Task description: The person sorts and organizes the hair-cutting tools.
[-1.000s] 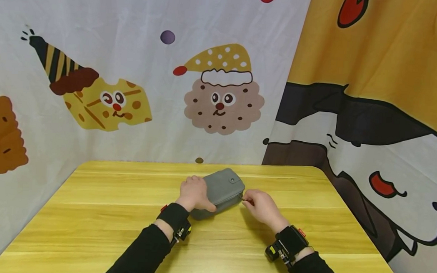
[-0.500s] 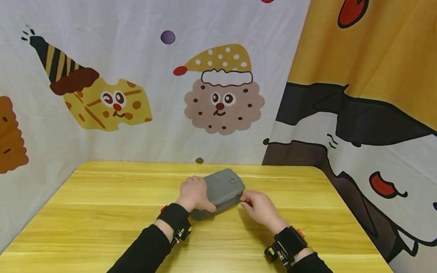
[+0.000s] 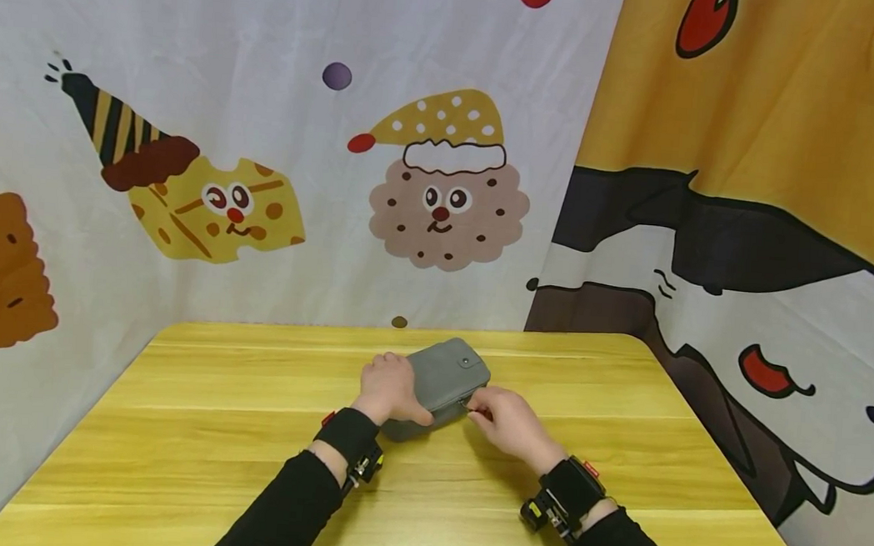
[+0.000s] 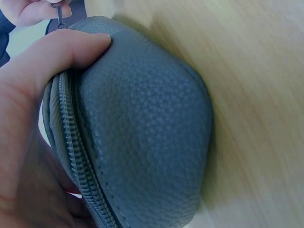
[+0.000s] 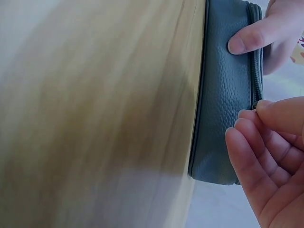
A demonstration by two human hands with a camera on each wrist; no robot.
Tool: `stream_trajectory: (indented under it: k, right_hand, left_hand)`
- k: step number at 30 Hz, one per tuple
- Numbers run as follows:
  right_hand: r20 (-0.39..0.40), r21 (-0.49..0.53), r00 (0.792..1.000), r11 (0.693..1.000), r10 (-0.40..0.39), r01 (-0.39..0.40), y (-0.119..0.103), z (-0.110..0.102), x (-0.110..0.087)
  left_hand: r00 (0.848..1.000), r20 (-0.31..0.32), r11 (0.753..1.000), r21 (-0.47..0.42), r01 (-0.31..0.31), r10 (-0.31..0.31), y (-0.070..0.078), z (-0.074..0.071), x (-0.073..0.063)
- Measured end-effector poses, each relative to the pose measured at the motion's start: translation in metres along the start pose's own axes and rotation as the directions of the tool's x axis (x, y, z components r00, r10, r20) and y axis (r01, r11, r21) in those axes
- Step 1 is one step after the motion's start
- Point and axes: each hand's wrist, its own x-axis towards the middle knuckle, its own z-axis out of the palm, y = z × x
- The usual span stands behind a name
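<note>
A grey pebbled-leather zipper pouch (image 3: pixel 446 372) lies at an angle on the table, a snap button on its top near the far right end. My left hand (image 3: pixel 391 390) grips its near left end, fingers over the top and thumb pressed on the side, as the left wrist view shows. Between thumb and forefinger, my right hand (image 3: pixel 512 424) pinches the zipper pull (image 4: pixel 60 16) on the long side facing me. Zipper teeth (image 4: pixel 78 152) run along the seam beside my left thumb. The pouch's inside is hidden.
The wood-grain table (image 3: pixel 232 427) carries the pouch, and its far edge lies just behind it. A white curtain (image 3: pixel 266 112) with cartoon prints hangs behind, with a yellow and grey cartoon curtain (image 3: pixel 715 140) on the right.
My right hand has drawn the zipper pull leftward along the pouch's side, from near the right corner toward my left hand. The left hand and the pouch have stayed in place.
</note>
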Motion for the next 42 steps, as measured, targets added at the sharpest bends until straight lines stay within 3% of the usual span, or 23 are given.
stream_trajectory:
  k: [35, 42]
  right_hand:
    - [0.043, 0.027, 0.999, 0.999, -0.024, 0.023, -0.008, 0.004, 0.004]
    - [0.084, 0.026, 0.996, 0.999, -0.03, 0.028, -0.012, 0.007, 0.007]
  left_hand:
    - [1.0, -0.022, 1.0, 0.005, -0.004, 0.004, -0.001, 0.003, 0.0]
    - [1.0, -0.029, 1.0, 0.018, -0.01, 0.01, -0.002, 0.003, 0.0]
